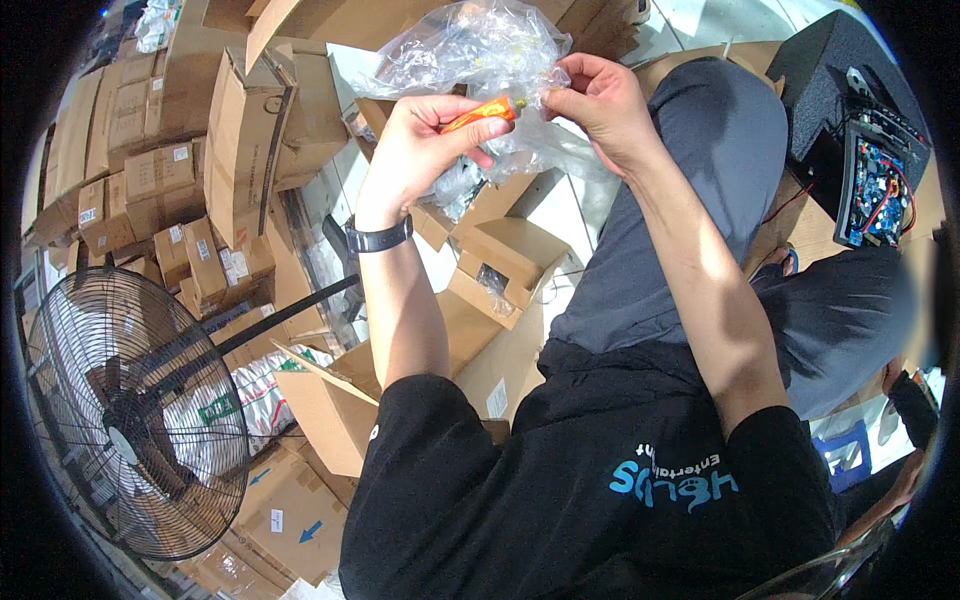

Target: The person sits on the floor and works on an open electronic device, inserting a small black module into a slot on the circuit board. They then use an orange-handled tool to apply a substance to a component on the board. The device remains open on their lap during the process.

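In my left hand point(430, 140) I grip a small orange tube point(478, 115) between thumb and fingers. Its narrow yellowish-green tip points to the right. Just beyond that tip, my right hand point(605, 105) is closed in a pinch. What sits between its fingertips is too small to make out. A crumpled transparent plastic bag point(470, 45) lies behind and beneath both hands, and some of its film comes up against the right fingertips. A dark band point(380, 236) circles my left wrist.
Cardboard boxes point(160, 175) are stacked at the left, and an open carton point(500, 265) stands below my hands. A black caged fan point(135, 415) is at the lower left. A black case with a circuit board point(880, 190) sits at the right, beside another person's leg point(840, 325).
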Demonstrator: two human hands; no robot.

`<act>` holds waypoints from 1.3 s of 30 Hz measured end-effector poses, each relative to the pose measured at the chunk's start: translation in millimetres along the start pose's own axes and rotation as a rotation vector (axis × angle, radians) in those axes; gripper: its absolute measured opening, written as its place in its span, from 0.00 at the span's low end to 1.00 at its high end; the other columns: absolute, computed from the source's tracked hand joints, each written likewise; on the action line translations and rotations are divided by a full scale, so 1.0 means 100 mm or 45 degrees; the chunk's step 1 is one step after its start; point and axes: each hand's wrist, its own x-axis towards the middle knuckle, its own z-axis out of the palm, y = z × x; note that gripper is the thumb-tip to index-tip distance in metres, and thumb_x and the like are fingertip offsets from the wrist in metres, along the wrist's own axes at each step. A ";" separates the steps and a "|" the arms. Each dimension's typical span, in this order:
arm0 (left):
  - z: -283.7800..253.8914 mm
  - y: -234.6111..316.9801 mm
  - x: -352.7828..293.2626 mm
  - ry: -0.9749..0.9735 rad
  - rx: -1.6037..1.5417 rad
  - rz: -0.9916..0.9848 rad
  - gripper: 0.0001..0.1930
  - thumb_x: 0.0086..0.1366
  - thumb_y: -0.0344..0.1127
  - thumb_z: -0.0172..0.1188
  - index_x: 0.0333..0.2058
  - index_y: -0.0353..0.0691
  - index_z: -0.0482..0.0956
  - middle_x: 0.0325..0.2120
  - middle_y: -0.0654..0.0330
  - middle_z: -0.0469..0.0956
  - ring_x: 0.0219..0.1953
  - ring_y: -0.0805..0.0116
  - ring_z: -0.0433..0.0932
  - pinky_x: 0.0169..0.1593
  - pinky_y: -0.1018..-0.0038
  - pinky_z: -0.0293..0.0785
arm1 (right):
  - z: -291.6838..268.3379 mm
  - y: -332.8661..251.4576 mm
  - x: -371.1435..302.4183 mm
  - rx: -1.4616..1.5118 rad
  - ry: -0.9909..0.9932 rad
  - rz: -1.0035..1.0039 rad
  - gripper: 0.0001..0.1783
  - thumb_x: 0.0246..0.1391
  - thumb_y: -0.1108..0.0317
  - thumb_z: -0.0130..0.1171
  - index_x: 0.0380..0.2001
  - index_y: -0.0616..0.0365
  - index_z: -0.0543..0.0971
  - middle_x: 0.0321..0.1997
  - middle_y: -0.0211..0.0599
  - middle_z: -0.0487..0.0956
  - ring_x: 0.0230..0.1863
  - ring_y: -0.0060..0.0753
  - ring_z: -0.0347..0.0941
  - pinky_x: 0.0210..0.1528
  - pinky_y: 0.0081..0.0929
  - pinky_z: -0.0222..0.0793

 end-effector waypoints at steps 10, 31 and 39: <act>0.00 -0.02 -0.02 0.034 -0.142 -0.006 0.12 0.65 0.35 0.70 0.44 0.36 0.86 0.35 0.62 0.87 0.26 0.80 0.81 0.24 0.86 0.62 | -0.03 0.01 -0.03 0.064 0.117 0.252 0.13 0.55 0.78 0.66 0.44 0.64 0.79 0.38 0.36 0.83 0.35 0.25 0.80 0.42 0.24 0.80; 1.05 0.53 0.64 0.029 -0.432 0.395 0.09 0.68 0.26 0.59 0.46 0.30 0.80 0.29 0.65 0.78 0.24 0.83 0.68 0.26 0.84 0.62 | -0.24 -0.90 -1.46 -0.785 -0.923 0.118 0.13 0.59 0.71 0.62 0.46 0.67 0.81 0.42 0.50 0.83 0.43 0.44 0.83 0.43 0.35 0.80; 2.57 0.94 1.26 -0.373 -0.265 0.400 0.16 0.66 0.40 0.69 0.47 0.36 0.85 0.28 0.68 0.82 0.27 0.83 0.75 0.30 0.82 0.71 | -1.51 -2.85 -1.76 -1.239 0.688 -0.270 0.12 0.61 0.73 0.65 0.48 0.62 0.82 0.43 0.34 0.84 0.46 0.22 0.80 0.53 0.25 0.76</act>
